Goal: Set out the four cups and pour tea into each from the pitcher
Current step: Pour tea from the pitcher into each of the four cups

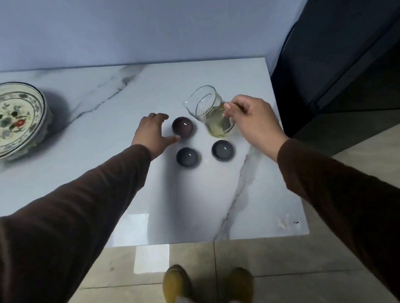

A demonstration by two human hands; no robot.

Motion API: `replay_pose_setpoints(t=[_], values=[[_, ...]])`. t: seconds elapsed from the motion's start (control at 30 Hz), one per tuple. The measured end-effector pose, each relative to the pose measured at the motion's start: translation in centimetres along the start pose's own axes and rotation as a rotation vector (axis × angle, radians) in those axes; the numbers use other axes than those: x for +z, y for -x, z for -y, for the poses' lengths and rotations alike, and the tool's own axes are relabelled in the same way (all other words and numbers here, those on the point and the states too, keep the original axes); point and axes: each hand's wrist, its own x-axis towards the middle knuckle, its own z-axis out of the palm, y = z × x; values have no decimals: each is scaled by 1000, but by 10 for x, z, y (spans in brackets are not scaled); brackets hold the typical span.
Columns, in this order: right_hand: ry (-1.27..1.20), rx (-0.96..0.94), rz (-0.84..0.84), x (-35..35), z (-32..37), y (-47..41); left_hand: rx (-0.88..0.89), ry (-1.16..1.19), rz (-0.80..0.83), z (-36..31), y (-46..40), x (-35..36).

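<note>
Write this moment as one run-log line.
right hand: holds glass pitcher, tilted, tea inside | left hand: open beside far cup | cups visible: three | fourth cup: not seen | pouring: not visible

1. Wall (133,26): plain, pale blue-grey, running behind the far edge of the counter.
2. Counter (196,208): glossy white marble-pattern top with grey veins; a bright rectangular light reflection lies near its front edge.
3. Decorated bowl (9,119): floral pattern, dark rim, resting on the counter at far left and casting a soft shadow to its right.
4. Dark cabinet (350,55): stands just beside the counter's right side.
5. Floor (277,262): beige tiles with thin grout lines.
</note>
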Motion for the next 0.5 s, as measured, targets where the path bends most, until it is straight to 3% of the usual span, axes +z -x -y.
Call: replay_pose_setpoints(t=[0.5], values=[[331, -302, 19, 17, -21, -45, 180, 203, -84, 37, -45, 55]])
